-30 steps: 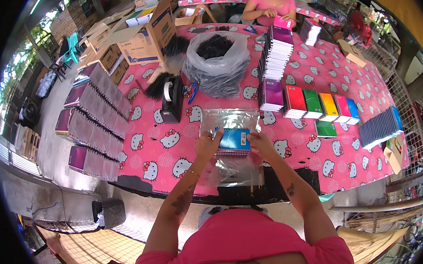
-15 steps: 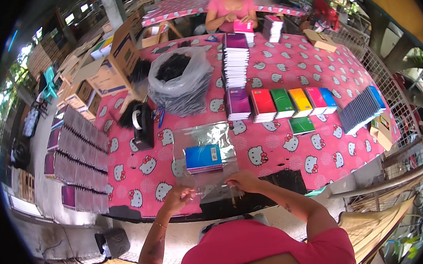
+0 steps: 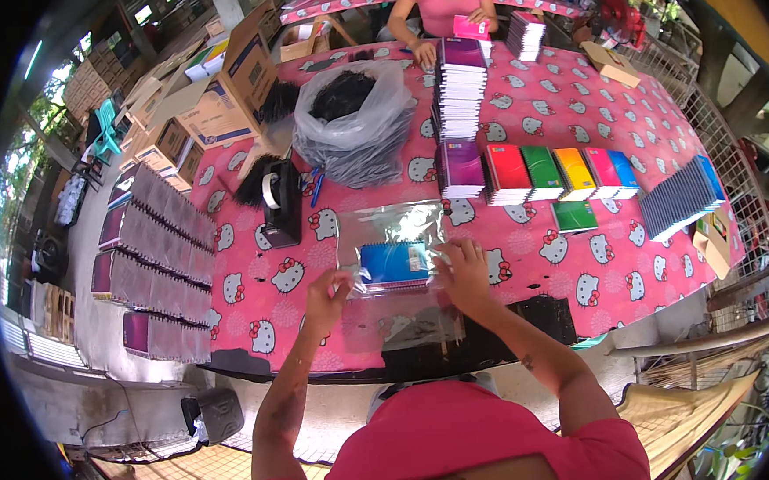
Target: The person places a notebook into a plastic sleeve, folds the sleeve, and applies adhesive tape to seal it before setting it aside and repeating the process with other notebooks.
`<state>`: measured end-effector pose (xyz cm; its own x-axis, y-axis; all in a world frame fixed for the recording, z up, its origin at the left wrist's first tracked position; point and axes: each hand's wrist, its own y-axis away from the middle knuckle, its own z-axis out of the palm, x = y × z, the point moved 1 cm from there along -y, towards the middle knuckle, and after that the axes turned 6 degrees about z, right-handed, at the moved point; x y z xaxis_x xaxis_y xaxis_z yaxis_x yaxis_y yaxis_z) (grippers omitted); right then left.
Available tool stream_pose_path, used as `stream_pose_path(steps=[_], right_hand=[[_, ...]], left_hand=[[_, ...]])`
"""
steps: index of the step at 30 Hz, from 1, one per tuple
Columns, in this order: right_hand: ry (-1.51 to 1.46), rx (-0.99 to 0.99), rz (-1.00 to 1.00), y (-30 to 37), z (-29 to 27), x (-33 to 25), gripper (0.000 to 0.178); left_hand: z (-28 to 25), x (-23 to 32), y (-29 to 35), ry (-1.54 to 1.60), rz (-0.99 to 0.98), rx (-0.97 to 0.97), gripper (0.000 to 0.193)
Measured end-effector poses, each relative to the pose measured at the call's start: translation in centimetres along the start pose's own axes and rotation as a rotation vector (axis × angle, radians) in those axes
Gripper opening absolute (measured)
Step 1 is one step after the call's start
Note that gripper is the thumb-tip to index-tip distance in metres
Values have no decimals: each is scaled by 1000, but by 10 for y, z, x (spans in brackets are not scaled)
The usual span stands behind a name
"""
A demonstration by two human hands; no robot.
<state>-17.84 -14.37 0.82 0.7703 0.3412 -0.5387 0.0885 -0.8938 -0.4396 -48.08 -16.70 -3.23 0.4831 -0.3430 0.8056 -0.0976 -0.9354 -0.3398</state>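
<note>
A small stack of spiral notebooks with a blue cover [image 3: 393, 262] lies on a clear plastic sheet [image 3: 388, 219] in front of me. The near part of the plastic is drawn up over the stack's front edge. My left hand [image 3: 326, 298] is closed in a pinch on the plastic, just left of the notebooks. At their right end my right hand [image 3: 464, 272] has its fingers closed on the other side of the plastic. Glare on the plastic makes it hard to tell whether it is a sheet or a bag.
Rows of coloured notebooks [image 3: 508, 175] stand right of centre, beside a tall purple stack [image 3: 461, 169]. A black tape dispenser [image 3: 283, 220], a plastic bag of black coils [image 3: 352, 145] and wrapped notebook stacks [image 3: 160, 245] are to the left. Across the table sits a co-worker [image 3: 445, 7].
Both my hands have moved from the plastic's near edge up to the notebooks' sides, bringing the plastic over them. The co-worker's one hand has left the pink notebook and reached to the table.
</note>
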Motion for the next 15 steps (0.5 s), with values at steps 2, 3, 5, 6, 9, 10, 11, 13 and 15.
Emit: stream_pose_path(steps=[2, 3, 5, 6, 9, 10, 11, 13, 15], right_hand=[[163, -215, -187, 24, 8, -31, 41], [129, -221, -244, 38, 25, -35, 44], [102, -224, -275, 47, 44, -42, 50], [111, -221, -250, 47, 50, -44, 52], [151, -230, -210, 46, 58, -47, 56], [166, -235, -203, 45, 58, -48, 56], [174, -241, -206, 45, 59, -49, 55], [195, -246, -199, 44, 60, -49, 53], [213, -256, -210, 43, 57, -51, 52]], left_hand=[[4, -25, -8, 234, -188, 2, 25], [7, -32, -14, 357, -271, -8, 25], [7, -40, -20, 437, -415, -28, 24], [7, -44, -24, 476, -489, -39, 24], [5, -48, -50, 195, -306, 62, 19], [11, -47, -66, 176, -185, 68, 18], [22, -44, -86, 156, -66, 82, 17], [45, -33, -131, -30, 155, -11, 14], [55, -41, -154, -316, 315, -199, 12]])
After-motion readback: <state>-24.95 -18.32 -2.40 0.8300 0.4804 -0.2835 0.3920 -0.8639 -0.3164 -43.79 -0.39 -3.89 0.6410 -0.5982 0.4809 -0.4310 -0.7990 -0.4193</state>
